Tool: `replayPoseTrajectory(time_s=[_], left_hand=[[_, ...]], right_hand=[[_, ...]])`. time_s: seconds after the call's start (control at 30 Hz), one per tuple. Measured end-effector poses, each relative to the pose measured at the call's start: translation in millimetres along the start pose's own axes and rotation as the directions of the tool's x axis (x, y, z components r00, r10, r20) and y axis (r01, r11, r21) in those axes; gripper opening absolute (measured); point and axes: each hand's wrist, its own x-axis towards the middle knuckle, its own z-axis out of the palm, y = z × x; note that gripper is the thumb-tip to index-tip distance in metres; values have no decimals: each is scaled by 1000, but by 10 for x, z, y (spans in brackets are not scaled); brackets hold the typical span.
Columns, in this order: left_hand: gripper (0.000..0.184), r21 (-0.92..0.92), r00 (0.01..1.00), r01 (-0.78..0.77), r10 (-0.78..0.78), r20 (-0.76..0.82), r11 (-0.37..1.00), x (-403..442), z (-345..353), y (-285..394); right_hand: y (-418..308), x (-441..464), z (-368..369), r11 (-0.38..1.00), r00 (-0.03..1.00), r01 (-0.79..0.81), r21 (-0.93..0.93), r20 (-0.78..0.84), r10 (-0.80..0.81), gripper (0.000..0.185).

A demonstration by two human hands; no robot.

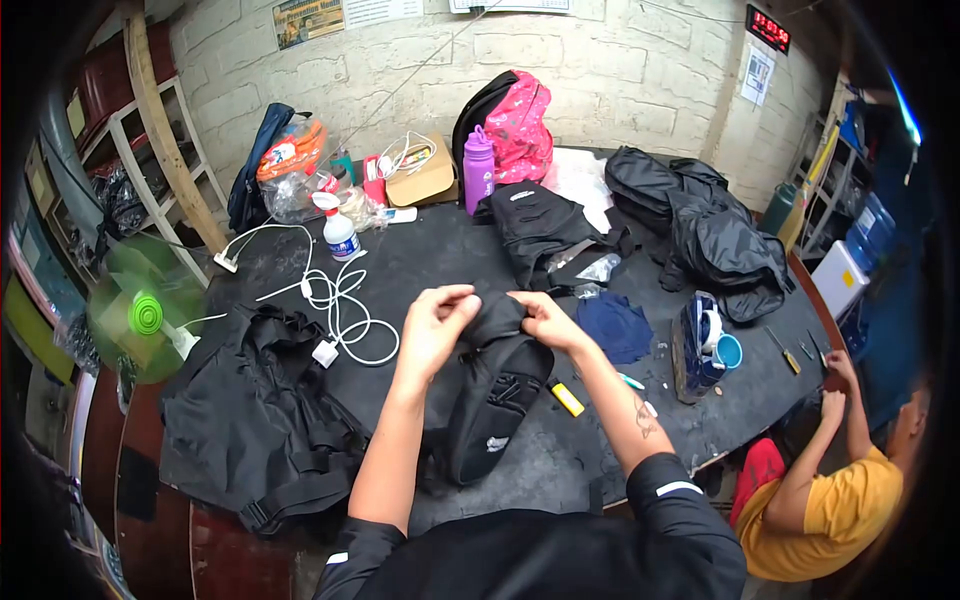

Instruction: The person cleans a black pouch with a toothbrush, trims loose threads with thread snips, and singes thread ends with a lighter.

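Note:
A small black bag (492, 405) with a pale logo near its lower end hangs or stands between my forearms over the dark table. My left hand (438, 325) pinches the left side of its upper edge, thumb and fingers together. On the opposite side, my right hand (548, 322) grips the fabric with the thumb against the fingers. The bag's top part is bunched between both hands, and its underside is hidden. Just right of the bag lies a yellow lighter-like item (567, 400).
Black bag pieces with straps (265, 420) cover the table's left side, beside a white cable (345, 310). Behind stand a spray bottle (341, 235), a purple bottle (478, 175) and a black backpack (545, 230). A fan (146, 314) is at left. A person in yellow (835, 510) sits at right.

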Motion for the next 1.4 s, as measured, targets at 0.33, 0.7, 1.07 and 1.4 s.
replayPoseTrajectory(time_s=[0.33,0.7,1.07,1.4], left_hand=[[32,-399,988,78,-19,151,914,48,118,130],[14,-276,993,-35,64,100,961,163,193,481],[13,-344,998,-17,34,44,939,164,286,240],[18,-511,998,57,-62,6,858,232,190,233]], right_hand=[[-363,-195,377,732,731,144,-666,-427,-533,38],[734,-1559,-374,-16,444,-896,-444,-896,25,20],[563,-1837,-311,112,433,-896,-429,-901,22,13],[-354,-1622,63,991,582,136,0,-809,-80,21]])
